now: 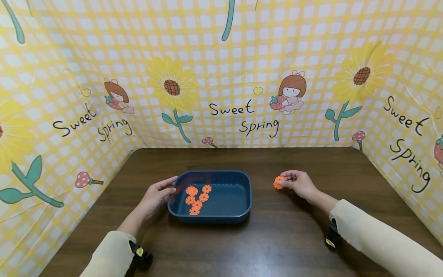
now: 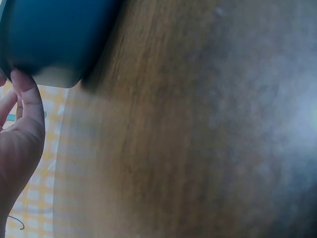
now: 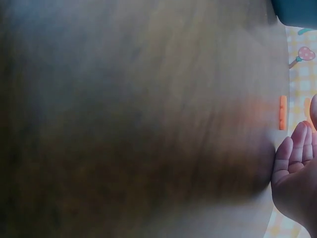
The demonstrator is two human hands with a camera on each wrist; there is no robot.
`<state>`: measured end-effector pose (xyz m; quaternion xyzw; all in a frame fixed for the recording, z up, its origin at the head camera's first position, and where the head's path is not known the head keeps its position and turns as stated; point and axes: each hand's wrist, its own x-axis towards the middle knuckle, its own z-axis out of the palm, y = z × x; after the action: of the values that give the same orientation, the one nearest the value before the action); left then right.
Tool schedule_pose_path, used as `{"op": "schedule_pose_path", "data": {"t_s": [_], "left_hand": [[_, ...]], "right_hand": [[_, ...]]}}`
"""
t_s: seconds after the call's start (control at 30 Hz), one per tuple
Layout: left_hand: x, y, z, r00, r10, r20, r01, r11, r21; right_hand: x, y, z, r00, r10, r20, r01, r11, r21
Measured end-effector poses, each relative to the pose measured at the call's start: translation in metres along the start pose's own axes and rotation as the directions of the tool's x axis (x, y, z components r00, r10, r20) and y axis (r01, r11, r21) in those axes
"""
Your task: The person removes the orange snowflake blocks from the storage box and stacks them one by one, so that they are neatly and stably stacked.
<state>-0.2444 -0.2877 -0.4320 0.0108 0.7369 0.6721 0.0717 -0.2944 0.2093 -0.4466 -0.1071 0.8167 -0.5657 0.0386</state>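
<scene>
A dark blue rectangular basin [image 1: 225, 220] stands on the table. Several orange flower-shaped discs [image 1: 196, 204] lie inside it, toward its left side. My left hand [image 1: 155, 197] grips the basin's left rim, the thumb on the near side; the left wrist view shows its fingers against the blue wall [image 2: 49, 34]. To the right of the basin, my right hand [image 1: 299, 185] pinches an orange notched disc [image 1: 278, 183] between thumb and fingers, just above the table. In the right wrist view, one orange disc [image 3: 283, 113] appears edge-on near the fingertips, with more orange partly hidden behind the thumb.
The brown wooden table [image 1: 277, 238] reaches back to a yellow checked cloth [image 1: 221, 84], which hangs behind and on both sides. Black devices sit at both wrists, the left one [image 1: 142, 258] close to the tabletop.
</scene>
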Motion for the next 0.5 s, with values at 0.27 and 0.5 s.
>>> {"op": "schedule_pose_path", "data": {"t_s": [0.27,0.5], "left_hand": [[0.0031,-0.0022,-0.0006,1.0,0.0,-0.008,0.0,1.0,0.002],[0.0021,-0.0021,0.0,1.0,0.005,-0.006,-0.005,1.0,-0.001]], "right_hand": [[0.0037,0.0044,0.0028,1.0,0.012,0.002,-0.012,0.998,-0.06],[0.0056,0.0086,0.0059,1.0,-0.008,-0.002,0.007,0.993,-0.116]]}}
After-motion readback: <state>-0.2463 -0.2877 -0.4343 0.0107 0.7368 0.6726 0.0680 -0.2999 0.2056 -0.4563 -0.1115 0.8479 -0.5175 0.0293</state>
